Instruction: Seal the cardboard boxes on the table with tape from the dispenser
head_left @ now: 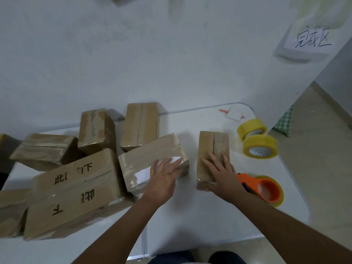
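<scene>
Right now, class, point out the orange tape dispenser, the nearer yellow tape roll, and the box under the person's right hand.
orange tape dispenser (270, 189), head view, on its orange ring.
nearer yellow tape roll (260, 145), head view, on its yellow outer band.
box under the right hand (213, 143), head view, on its bare top face.

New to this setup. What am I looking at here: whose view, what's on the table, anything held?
One picture, from a camera worn on a person's head, looking down at their bare hands. No robot. On the white table: a pile of cardboard boxes, two spare tape rolls, an orange tape dispenser. The left hand lies flat on a box with a white label. The right hand rests on a box standing alone, its seam untaped. The dispenser lies unheld.
</scene>
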Tool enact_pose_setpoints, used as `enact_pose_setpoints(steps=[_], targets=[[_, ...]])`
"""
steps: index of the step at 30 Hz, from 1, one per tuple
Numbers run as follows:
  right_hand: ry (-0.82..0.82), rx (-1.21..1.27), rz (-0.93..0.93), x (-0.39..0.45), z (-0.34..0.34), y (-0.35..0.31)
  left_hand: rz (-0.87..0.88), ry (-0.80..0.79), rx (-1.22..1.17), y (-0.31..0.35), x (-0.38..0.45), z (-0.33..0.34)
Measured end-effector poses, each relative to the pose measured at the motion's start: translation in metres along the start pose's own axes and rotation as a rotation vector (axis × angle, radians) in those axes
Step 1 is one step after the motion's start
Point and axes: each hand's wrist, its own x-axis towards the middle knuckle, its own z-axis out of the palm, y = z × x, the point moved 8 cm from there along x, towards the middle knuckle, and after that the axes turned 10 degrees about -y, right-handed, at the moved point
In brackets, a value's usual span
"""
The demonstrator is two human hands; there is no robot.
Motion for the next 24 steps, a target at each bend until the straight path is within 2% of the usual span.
enact_pose_setpoints(steps=[3,5,9,12,17,24], targets=[[0.052,0.138,-0.016,0.011,-0.009,0.011,0.079,-0.204,0.025,0.003,0.022,0.008],[0.031,0.128,-0.010,0.021,-0.011,0.015,0.098,-0.314,0.091,0.004,0.036,0.007],[0.034,-0.065,0.121,0.039,-0.020,0.027,0.145,-0.249,0.093,0.004,0.070,-0.005],[0.035,-0.094,0.221,0.057,-0.031,0.035,0.125,-0.246,0.034,0.002,0.094,-0.009],[0.065,-0.039,0.165,0.087,-0.043,0.032,0.048,-0.229,-0.066,-0.003,0.122,-0.014],[-0.046,-0.078,0.069,0.120,-0.069,0.047,-0.104,-0.198,-0.163,-0.014,0.155,-0.025]])
